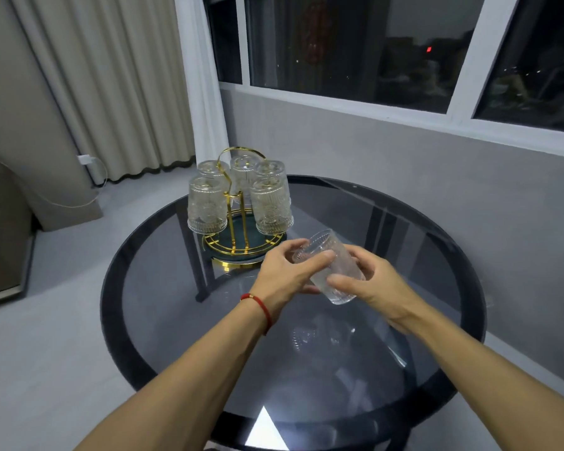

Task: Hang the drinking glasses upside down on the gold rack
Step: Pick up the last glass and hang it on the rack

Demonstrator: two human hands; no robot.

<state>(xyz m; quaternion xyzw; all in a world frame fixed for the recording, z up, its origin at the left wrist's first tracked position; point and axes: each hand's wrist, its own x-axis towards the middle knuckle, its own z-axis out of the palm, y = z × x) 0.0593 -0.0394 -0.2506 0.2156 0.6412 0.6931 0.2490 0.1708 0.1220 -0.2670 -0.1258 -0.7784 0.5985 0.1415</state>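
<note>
I see the round glass table [137, 288] filling most of my view, and on its far left side the gold rack [238, 222], already carrying five glasses upside down. The nearest two, the left hung glass [206, 205] and the right hung glass [271, 206], flank a gap that faces me, so I judge the last free peg is at the front. The loose glass [334, 268] sits just this side of the rack, off the table, tilted with its long axis running from upper left to lower right. Which end is the mouth I cannot tell. My left hand [284, 275] is nearer the rack, fingers curled round the upper end. My right hand [368, 284] wraps the lower end, fingers closed on it. Both forearms reach forward, converging on the glass
</note>
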